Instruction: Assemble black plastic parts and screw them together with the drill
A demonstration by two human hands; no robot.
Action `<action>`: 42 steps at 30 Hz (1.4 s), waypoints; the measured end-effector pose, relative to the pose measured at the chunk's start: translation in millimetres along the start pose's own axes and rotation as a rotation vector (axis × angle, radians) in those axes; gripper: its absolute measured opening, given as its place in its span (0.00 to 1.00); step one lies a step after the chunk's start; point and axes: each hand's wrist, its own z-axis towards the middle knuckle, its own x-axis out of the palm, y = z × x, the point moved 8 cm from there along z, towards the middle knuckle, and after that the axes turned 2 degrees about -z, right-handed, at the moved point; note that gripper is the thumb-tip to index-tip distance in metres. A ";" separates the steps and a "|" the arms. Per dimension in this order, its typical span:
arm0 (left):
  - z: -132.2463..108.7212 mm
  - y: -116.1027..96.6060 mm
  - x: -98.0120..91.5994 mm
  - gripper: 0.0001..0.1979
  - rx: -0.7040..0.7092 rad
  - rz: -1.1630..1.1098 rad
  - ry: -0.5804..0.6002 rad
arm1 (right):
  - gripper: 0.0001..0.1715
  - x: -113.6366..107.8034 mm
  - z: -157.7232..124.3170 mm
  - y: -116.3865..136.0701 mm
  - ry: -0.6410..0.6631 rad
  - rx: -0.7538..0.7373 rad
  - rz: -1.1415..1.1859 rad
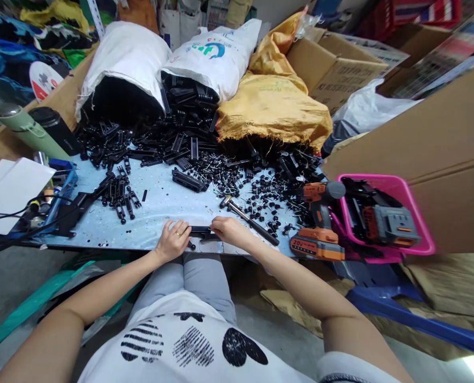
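Near the front edge of the blue worktop, my left hand (173, 238) is closed on the left end of a long black plastic part (199, 230). My right hand (229, 231), fingers pinched, is at the part's right end; whether a small piece sits between its fingertips is hidden. A small black piece (191, 246) lies just below the part. Right of my right hand rests a hammer (249, 218) with a black handle. Beyond the hands is another black plastic part (189, 180), beside a pile of loose pins (224, 173).
White sacks (123, 58) and a yellow sack (274, 109) spill black parts across the back. An orange cordless drill (318, 223) stands right, beside a pink basket (422, 234). Black clips (119, 194) lie left, near a blue tray (67, 183), a green bottle (29, 130) and cables.
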 end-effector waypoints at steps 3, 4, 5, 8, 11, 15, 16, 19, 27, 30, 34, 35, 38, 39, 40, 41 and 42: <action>10.7 -12.5 14.3 0.19 0.076 -0.054 0.119 | 0.13 13.1 -4.4 -1.9 -0.025 -0.064 0.001; 14.4 -14.5 18.6 0.20 0.089 -0.059 0.158 | 0.14 16.5 -8.2 -3.2 -0.055 -0.090 0.001; 18.4 -15.2 22.7 0.21 0.095 -0.059 0.196 | 0.14 19.9 -13.1 -5.3 -0.084 -0.110 -0.013; 32.9 -10.0 32.2 0.23 0.070 -0.024 0.286 | 0.23 27.9 -29.1 -21.3 -0.148 -0.054 -0.157; 47.6 -0.3 30.3 0.24 0.029 0.011 0.355 | 0.33 19.0 -41.5 -37.4 -0.186 0.077 -0.260; 52.8 -20.8 -14.2 0.31 0.114 -0.216 0.299 | 0.36 -9.7 -52.3 -3.5 -0.164 -0.115 -0.022; 50.5 -35.1 -31.1 0.33 0.163 -0.341 0.261 | 0.36 -12.8 -55.1 14.5 -0.133 -0.202 0.096; 42.3 -77.0 -78.0 0.36 0.242 -0.740 0.094 | 0.38 -3.5 -55.8 72.2 -0.076 -0.377 0.406; 45.9 -45.9 -76.8 0.38 0.171 -0.396 -0.386 | 0.25 8.1 51.2 33.8 -0.521 0.060 0.344; 54.1 -4.9 -29.4 0.39 0.081 -0.003 -0.178 | 0.24 -13.8 106.9 -37.1 -0.509 0.055 0.222; 63.5 35.4 28.7 0.37 -0.004 0.173 0.149 | 0.17 -1.5 155.0 -94.6 -0.160 -0.115 0.117; 68.9 41.7 38.6 0.36 -0.024 0.178 0.193 | 0.15 0.8 159.6 -99.7 -0.119 -0.165 0.115; 97.1 57.3 57.4 0.35 -0.099 0.181 0.236 | 0.18 -13.2 175.1 -118.4 -0.233 -0.106 0.103; 108.9 62.9 59.1 0.36 -0.130 0.184 0.217 | 0.19 -22.5 182.6 -128.9 -0.314 -0.009 0.083; 120.4 69.5 58.3 0.35 -0.161 0.183 0.187 | 0.21 -32.0 190.8 -141.9 -0.392 0.121 0.053; 130.6 78.1 54.9 0.34 -0.198 0.181 0.147 | 0.22 -40.0 199.4 -156.1 -0.447 0.267 0.018; 138.7 90.1 48.9 0.32 -0.246 0.181 0.100 | 0.24 -45.5 208.5 -170.2 -0.473 0.409 -0.013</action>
